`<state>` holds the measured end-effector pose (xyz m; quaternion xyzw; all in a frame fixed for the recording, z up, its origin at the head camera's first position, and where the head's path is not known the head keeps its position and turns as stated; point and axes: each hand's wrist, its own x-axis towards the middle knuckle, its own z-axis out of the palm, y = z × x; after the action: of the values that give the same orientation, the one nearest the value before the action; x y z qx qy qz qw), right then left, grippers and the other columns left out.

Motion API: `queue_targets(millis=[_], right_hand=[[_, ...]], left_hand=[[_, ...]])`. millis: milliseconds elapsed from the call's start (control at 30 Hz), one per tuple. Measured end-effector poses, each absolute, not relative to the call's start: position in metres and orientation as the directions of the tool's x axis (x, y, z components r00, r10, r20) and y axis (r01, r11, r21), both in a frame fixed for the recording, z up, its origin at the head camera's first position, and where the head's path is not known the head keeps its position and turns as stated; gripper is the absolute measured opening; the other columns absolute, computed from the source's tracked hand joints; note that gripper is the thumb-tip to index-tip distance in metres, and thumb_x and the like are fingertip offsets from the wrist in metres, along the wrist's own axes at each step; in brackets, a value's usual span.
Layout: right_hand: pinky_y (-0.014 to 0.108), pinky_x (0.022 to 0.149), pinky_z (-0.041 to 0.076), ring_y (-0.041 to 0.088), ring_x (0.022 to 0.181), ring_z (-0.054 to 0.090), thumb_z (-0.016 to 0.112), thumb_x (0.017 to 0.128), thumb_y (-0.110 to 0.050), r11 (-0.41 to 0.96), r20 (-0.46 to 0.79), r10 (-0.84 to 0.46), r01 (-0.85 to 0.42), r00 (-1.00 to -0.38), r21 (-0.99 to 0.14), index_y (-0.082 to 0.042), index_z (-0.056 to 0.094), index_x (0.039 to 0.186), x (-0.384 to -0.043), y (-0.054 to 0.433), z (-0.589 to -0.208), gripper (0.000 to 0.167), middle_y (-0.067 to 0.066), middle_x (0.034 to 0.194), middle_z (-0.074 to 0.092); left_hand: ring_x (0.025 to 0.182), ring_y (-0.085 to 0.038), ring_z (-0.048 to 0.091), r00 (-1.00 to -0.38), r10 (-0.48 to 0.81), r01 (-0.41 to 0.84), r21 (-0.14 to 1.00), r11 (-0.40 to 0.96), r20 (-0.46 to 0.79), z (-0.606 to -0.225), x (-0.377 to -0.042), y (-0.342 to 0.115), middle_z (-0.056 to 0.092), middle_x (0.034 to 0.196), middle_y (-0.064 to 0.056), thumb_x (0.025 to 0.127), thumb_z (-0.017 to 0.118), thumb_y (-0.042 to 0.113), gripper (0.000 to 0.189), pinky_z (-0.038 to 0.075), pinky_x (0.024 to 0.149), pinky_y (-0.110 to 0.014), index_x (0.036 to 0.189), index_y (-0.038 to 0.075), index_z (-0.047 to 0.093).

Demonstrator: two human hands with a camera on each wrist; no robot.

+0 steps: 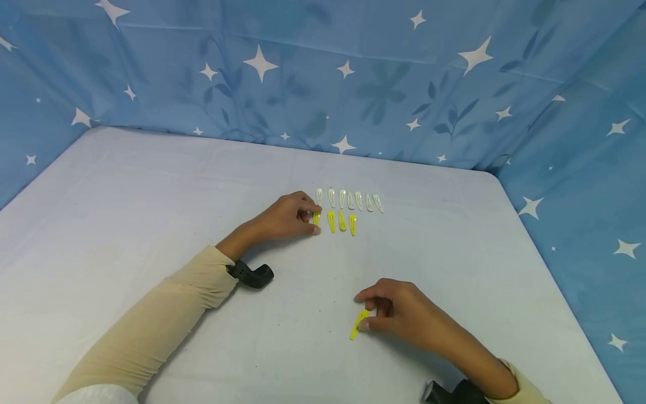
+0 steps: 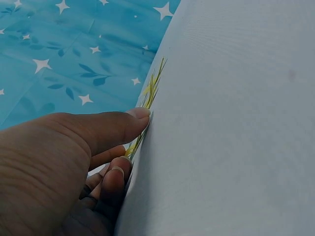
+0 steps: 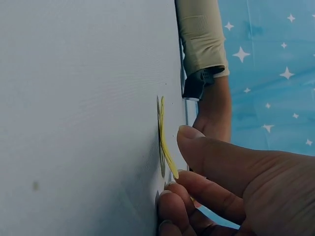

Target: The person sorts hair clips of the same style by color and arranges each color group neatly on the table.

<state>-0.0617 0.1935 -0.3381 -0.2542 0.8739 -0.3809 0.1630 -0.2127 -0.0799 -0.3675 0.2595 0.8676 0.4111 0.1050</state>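
In the head view my left hand (image 1: 290,216) reaches to the left end of a row of yellow snap hair clips. Its thumb and forefinger hold one yellow hair clip (image 1: 316,219) lengthwise, a fingertip at each end. In the left wrist view the thumb (image 2: 120,127) partly hides the clips behind. Nearer the front, my right hand (image 1: 398,314) is at another yellow hair clip (image 1: 357,328), its thumb overlapping the clip. The right wrist view shows thumb and forefinger apart, with one end of this bent clip (image 3: 164,140) at the forefinger's tip.
Three more yellow clips (image 1: 342,221) lie right of the left hand. Behind them runs a row of several whitish clips (image 1: 350,200). White cloth (image 1: 176,185) covers the table. A blue star-patterned curtain (image 1: 303,73) hangs along the back and right.
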Motion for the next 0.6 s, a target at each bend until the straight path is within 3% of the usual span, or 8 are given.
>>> queue_targets(millis=[367,600], right_hand=[[0.022,0.063,0.047,0.007,0.070,0.051,0.083,0.077,-0.013,0.614,-0.084,-0.561,-0.346,-0.823,-0.710,-0.012,0.071,0.102,-0.0576,0.1897,-0.3399,0.028,-0.008,0.082,0.055],[0.023,0.062,0.045,0.007,0.070,0.049,0.081,0.078,-0.010,0.658,-0.126,-0.525,-0.308,-0.842,-0.687,-0.020,0.069,0.087,-0.0586,0.1862,-0.3399,0.019,-0.011,0.079,0.055]], left_hand=[[0.088,-0.017,0.054,-0.845,0.534,0.366,0.761,0.536,0.031,-0.3672,-0.2123,-0.0792,0.054,0.112,-0.008,0.083,0.077,0.016,0.047,0.046,0.079,-0.031,0.127,0.003,0.065],[0.088,-0.017,0.054,-0.848,0.530,0.359,0.762,0.539,0.025,-0.3659,-0.2118,-0.0792,0.054,0.111,-0.007,0.083,0.078,0.016,0.047,0.045,0.080,-0.031,0.127,0.003,0.065]])
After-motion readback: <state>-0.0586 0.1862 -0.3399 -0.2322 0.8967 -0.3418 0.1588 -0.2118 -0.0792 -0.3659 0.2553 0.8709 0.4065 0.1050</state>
